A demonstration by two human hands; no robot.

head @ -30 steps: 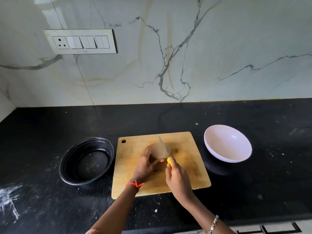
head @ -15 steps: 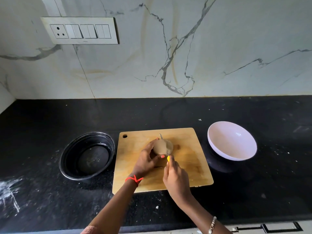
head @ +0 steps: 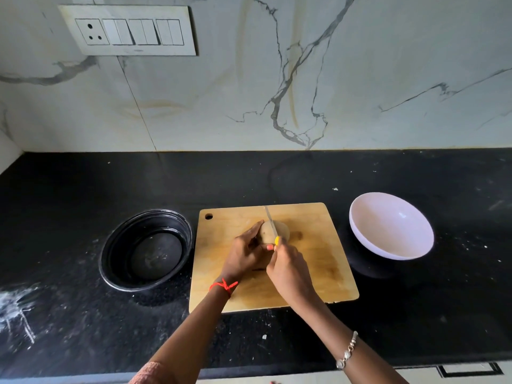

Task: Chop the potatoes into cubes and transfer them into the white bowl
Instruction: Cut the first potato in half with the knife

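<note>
Head view, seemingly first cut in hand: mid pale rectangular wooden chopping board point(head: 318, 261), left hand point(head: 243, 253) gripping rounded brown potato point(head: 282, 231), right hand point(head: 288, 273) clenched round small yellow-handled knife point(head: 270, 220), blade laid across it; next, likely a straight press down, round white bowl point(head: 390, 225) to right of board.
</note>
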